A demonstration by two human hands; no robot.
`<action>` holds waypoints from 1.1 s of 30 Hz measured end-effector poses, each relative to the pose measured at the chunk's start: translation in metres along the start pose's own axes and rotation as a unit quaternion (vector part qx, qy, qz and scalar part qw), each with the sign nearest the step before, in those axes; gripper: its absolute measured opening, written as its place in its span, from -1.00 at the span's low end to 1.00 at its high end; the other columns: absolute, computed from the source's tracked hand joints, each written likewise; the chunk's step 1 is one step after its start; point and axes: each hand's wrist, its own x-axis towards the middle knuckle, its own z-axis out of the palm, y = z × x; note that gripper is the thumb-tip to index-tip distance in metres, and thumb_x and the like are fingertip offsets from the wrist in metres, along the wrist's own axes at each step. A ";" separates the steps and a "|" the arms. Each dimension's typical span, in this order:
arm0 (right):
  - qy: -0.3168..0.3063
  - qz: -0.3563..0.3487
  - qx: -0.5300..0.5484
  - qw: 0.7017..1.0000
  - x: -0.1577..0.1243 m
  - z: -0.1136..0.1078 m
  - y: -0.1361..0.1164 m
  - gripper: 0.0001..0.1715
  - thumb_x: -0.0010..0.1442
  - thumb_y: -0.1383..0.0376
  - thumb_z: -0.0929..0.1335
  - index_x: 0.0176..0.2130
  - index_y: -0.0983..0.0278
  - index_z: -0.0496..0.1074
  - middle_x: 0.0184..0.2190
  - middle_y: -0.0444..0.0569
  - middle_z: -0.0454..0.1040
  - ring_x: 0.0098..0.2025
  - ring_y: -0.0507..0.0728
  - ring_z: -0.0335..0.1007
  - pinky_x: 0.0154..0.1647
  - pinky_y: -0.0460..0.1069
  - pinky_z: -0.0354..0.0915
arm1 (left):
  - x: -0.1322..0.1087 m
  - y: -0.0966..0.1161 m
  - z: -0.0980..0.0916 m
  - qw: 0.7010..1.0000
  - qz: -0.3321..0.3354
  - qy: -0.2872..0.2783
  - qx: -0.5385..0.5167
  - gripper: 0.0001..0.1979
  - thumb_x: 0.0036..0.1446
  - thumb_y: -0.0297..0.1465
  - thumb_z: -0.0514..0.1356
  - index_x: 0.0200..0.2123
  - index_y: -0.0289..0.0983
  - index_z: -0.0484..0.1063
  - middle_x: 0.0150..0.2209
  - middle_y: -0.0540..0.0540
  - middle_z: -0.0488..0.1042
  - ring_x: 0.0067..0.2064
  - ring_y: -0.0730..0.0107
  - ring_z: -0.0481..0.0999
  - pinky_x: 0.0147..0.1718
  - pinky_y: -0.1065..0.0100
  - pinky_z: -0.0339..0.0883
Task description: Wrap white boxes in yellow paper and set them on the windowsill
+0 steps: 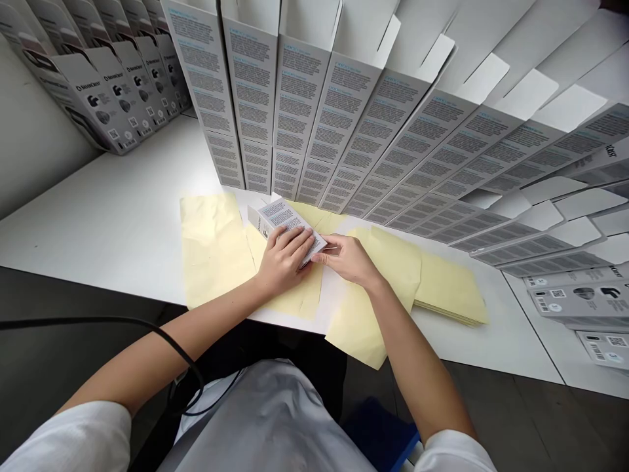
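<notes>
Both bare forearms reach up from the bottom of the head view, the left arm (196, 334) coming in from about seven o'clock and the right arm (413, 373) from about five o'clock, each emerging from a white short sleeve (73, 439). The left hand (284, 260) sits just left of centre, back upward, its knuckles bent and fingers slanting toward two o'clock. The right hand (346, 259) lies close by at three o'clock, its fingers (327, 254) stretched toward nine o'clock (both wrists angle inward, forming a narrow V).
</notes>
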 end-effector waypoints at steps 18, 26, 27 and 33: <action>-0.019 -0.146 -0.246 0.958 0.002 -0.014 0.000 -0.83 0.19 0.23 0.39 -0.35 0.30 0.42 -0.35 -0.05 0.43 -0.30 0.07 0.31 -0.25 -0.04 0.21 | -0.003 0.000 0.001 0.999 -0.016 -0.027 -0.011 -0.56 0.22 -0.28 0.19 0.13 -0.29 0.35 0.10 -0.19 0.44 0.14 0.12 0.42 0.21 0.03 0.05; 0.016 -0.152 -0.347 0.925 0.005 -0.012 0.004 -0.75 0.28 0.31 0.29 -0.44 0.32 0.36 -0.44 -0.05 0.39 -0.38 0.05 0.22 -0.33 -0.03 0.09 | -0.001 0.000 -0.001 1.000 0.000 -0.003 -0.002 -0.58 0.18 -0.33 0.22 0.10 -0.31 0.35 0.08 -0.19 0.47 0.11 0.13 0.44 0.19 0.03 0.09; 0.010 -0.154 -0.331 0.931 0.005 -0.013 0.004 -0.74 0.30 0.32 0.27 -0.43 0.32 0.37 -0.44 -0.05 0.39 -0.38 0.05 0.23 -0.33 -0.04 0.09 | -0.001 0.000 -0.001 1.000 0.001 -0.003 -0.004 -0.57 0.18 -0.34 0.22 0.11 -0.30 0.34 0.08 -0.19 0.47 0.11 0.13 0.44 0.19 0.03 0.09; 0.010 -0.113 -0.324 0.939 0.002 -0.012 -0.006 -0.70 0.13 0.16 0.44 -0.45 0.31 0.37 -0.41 -0.08 0.42 -0.37 0.05 0.25 -0.34 -0.05 0.09 | -0.002 0.000 0.000 1.000 -0.001 -0.006 -0.009 -0.55 0.18 -0.32 0.22 0.12 -0.30 0.33 0.08 -0.20 0.47 0.13 0.12 0.43 0.20 0.02 0.09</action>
